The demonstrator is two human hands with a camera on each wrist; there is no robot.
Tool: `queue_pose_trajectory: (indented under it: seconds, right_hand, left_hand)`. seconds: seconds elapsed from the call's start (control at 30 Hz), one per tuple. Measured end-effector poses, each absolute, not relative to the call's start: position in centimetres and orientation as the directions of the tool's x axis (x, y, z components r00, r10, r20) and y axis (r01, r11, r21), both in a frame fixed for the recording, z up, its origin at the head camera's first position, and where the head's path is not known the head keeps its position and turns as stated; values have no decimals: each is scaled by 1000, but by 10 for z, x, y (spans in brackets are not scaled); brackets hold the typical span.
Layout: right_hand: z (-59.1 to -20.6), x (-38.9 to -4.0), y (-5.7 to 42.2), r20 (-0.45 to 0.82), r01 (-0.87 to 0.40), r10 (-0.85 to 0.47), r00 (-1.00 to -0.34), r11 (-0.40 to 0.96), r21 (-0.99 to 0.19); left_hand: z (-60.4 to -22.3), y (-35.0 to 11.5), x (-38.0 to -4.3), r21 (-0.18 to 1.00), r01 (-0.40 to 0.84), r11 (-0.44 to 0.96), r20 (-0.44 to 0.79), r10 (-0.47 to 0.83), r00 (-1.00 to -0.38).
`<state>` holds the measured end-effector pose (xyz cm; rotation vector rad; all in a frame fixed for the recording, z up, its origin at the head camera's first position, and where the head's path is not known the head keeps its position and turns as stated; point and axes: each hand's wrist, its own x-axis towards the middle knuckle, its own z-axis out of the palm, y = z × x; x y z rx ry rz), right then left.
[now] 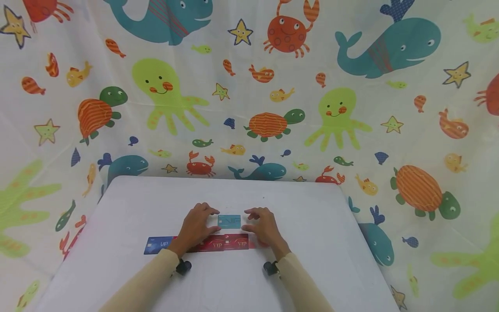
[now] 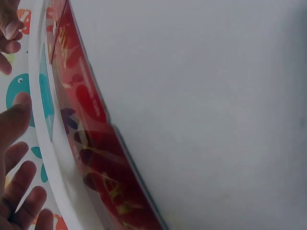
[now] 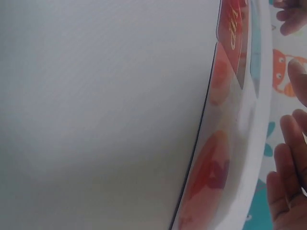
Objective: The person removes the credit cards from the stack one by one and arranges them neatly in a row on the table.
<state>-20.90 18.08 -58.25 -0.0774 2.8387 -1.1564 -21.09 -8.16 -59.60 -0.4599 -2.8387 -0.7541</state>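
Blue VIP card (image 1: pixel 157 245), far left on white worktop (image 1: pixel 312 268). Left hand (image 1: pixel 195 227), fingers relaxed, touching left edge of teal card (image 1: pixel 229 221). Teal card flat, mid-worktop, behind red VIP cards (image 1: pixel 226 242). Right hand (image 1: pixel 263 225), fingers loose, at right edge.

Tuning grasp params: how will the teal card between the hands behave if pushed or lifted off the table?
The teal card lies flat on the smooth white table, so it would probably slide easily. It looks thin and plastic-like: likely light, fairly stiff. Its edges sit flush, so lifting probably means prying one. It cannot roll or tip.
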Motion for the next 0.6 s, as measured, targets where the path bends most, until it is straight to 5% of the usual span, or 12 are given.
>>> queue_pose_trajectory:
  seconds: [0.6]
  right_hand:
    - [-592, -226, 156, -164, 61, -73, -984, 722, -689]
  left_hand:
    - [-604, -78, -223, 423, 348, 837, 185, 296, -937]
